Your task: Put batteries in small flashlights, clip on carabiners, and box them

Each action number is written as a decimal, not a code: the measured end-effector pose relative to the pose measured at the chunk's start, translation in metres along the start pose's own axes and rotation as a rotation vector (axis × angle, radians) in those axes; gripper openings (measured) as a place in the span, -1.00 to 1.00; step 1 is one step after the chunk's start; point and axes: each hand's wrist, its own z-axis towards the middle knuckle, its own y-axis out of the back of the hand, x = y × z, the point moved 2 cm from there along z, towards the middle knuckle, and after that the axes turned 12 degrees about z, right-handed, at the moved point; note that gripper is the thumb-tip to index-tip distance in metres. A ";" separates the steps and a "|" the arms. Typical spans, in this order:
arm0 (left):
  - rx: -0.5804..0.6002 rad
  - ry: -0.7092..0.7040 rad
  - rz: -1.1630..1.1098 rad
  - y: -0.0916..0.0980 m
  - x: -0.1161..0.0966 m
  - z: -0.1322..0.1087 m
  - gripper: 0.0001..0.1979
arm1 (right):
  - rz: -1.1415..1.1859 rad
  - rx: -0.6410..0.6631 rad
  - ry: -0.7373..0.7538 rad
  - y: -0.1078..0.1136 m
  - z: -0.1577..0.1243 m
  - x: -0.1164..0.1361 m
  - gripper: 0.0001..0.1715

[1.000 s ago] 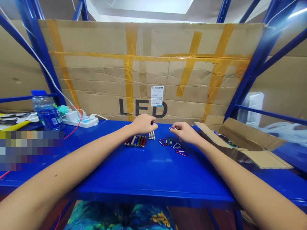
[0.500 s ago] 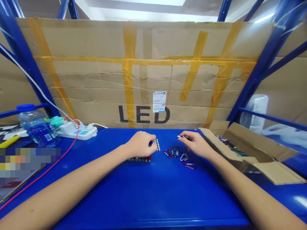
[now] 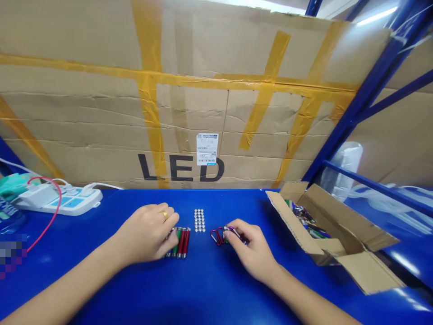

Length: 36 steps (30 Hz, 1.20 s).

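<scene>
My left hand (image 3: 150, 232) is closed over the left part of a row of metallic tubes (image 3: 182, 243), red and green ones showing; what its fingers pinch is too small to make out. Several small silver button cells (image 3: 199, 220) lie in neat columns right of the tubes. My right hand (image 3: 250, 246) pinches a purple carabiner (image 3: 234, 231) low over the other carabiners. Beside its fingertips, red carabiners (image 3: 215, 237) lie on the blue table (image 3: 203, 289); the rest are hidden under the hand.
An open cardboard box (image 3: 341, 225) with colourful small items stands at the right. A white power strip (image 3: 76, 201) with cables lies at the back left. A large LED carton (image 3: 101, 117) forms the back wall, beside a blue rack post (image 3: 355, 104).
The view has turned right and come closer. My left hand has moved from beside the button cells to the tubes. My right hand has come down and left to the carabiners.
</scene>
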 end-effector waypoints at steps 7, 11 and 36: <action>0.021 -0.039 0.000 -0.003 -0.008 0.004 -0.85 | -0.050 -0.034 0.065 0.009 -0.002 0.004 -0.71; 0.038 -0.074 0.001 -0.006 -0.014 0.007 -0.85 | -0.128 -0.045 0.109 0.012 0.000 0.005 -0.72; 0.016 -0.052 0.018 -0.001 -0.036 0.029 -0.78 | -0.530 -0.293 -0.055 0.150 -0.009 0.022 -0.68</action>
